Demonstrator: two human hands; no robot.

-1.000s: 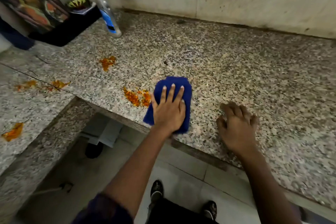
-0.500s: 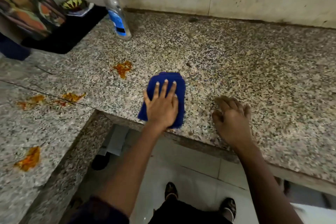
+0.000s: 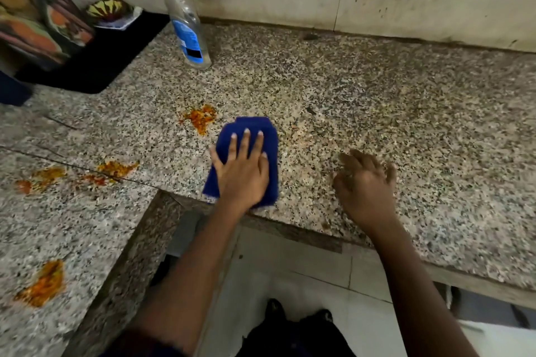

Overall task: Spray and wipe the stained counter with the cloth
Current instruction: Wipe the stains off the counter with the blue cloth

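Observation:
My left hand [image 3: 242,171] lies flat on a folded blue cloth [image 3: 255,124] and presses it onto the speckled granite counter [image 3: 377,95] near the front edge. Its fingers are spread over the cloth. An orange stain [image 3: 201,117] sits just to the cloth's upper left, apart from it. More orange stains [image 3: 116,168] run along the seam at the left, and another stain [image 3: 43,284] marks the left counter wing. My right hand [image 3: 364,185] rests on the bare counter to the right, fingers loosely bent and holding nothing. A clear spray bottle [image 3: 185,26] with a blue label stands by the back wall.
A black mat [image 3: 110,58] lies at the back left with a patterned board [image 3: 32,14] and a small patterned bowl [image 3: 108,10] on it. The counter turns a corner at the left. Below the front edge is tiled floor [image 3: 290,264] and my shoes.
My left hand has slid the cloth left over the orange stain that lay beside it; that stain no longer shows. The right hand stayed resting on the counter.

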